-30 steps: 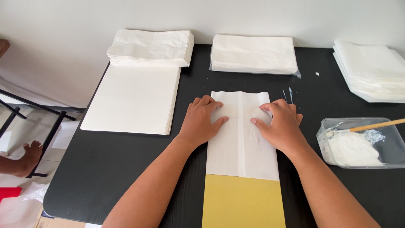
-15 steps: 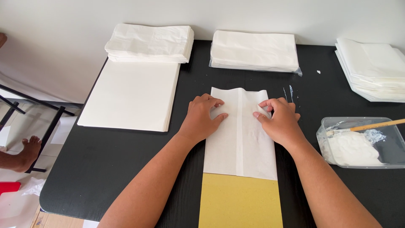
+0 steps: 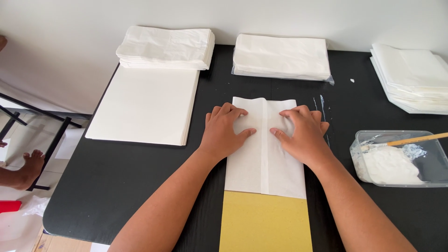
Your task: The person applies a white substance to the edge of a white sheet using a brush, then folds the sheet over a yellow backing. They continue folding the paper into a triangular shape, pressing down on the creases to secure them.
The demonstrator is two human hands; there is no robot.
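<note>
Folded white paper sheet lies mid-table, over yellow board, board cut off by frame bottom. Left hand and right hand press flat on sheet, fingers spread, gripping nothing. Right of sheet: clear plastic tub holding white paste, brush resting inside, handle cropped.

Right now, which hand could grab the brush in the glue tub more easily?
The right hand, probably. It rests on the white folded paper nearer the clear tub, where the brush lies. The left hand sits farther away.
</note>
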